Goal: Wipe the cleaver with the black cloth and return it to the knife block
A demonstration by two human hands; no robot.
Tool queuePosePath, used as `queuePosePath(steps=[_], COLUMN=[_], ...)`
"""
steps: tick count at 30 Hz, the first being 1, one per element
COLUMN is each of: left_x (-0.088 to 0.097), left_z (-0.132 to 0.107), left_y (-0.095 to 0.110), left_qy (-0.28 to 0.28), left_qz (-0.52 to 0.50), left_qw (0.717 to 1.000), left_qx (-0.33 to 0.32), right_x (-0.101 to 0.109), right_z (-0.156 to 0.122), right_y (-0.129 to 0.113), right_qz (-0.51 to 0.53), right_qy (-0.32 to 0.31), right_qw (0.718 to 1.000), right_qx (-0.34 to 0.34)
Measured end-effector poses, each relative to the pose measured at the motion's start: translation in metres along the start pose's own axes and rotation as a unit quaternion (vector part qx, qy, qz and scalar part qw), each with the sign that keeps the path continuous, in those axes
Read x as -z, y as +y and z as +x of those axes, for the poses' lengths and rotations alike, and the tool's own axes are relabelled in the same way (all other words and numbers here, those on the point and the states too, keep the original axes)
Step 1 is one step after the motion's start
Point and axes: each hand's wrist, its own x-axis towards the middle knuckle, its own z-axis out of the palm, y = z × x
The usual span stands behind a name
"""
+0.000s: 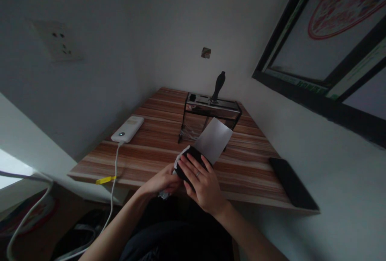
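Both my hands meet at the near edge of a striped wooden table [247, 164]. My right hand [202, 184] lies over a black pouch-like object [193, 160] with a light rim, fingers curled on top of it. A grey-white sheet of paper [214, 140] sticks up from behind the black object. My left hand [161, 182] is closed under its left side, pinching a light edge; what else it grips is hidden.
A metal knife rack [211, 112] with one black handle [218, 86] stands at the back of the table. A white power bank [128, 129] with a white cable [114, 172] lies at left, a black phone [292, 188] at right. Walls close in on all sides.
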Motion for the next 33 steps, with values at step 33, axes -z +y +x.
queuePosePath(steps=[33], left_x=[0.002], left_z=[0.0], left_y=[0.002], left_qy=[-0.07], left_qz=[-0.031], left_qw=[0.997], left_qx=[-0.001], right_x=[0.035], right_z=[0.021], right_y=[0.105], right_qz=[-0.016], right_qy=[0.055], right_qw=[0.997], right_qx=[-0.057])
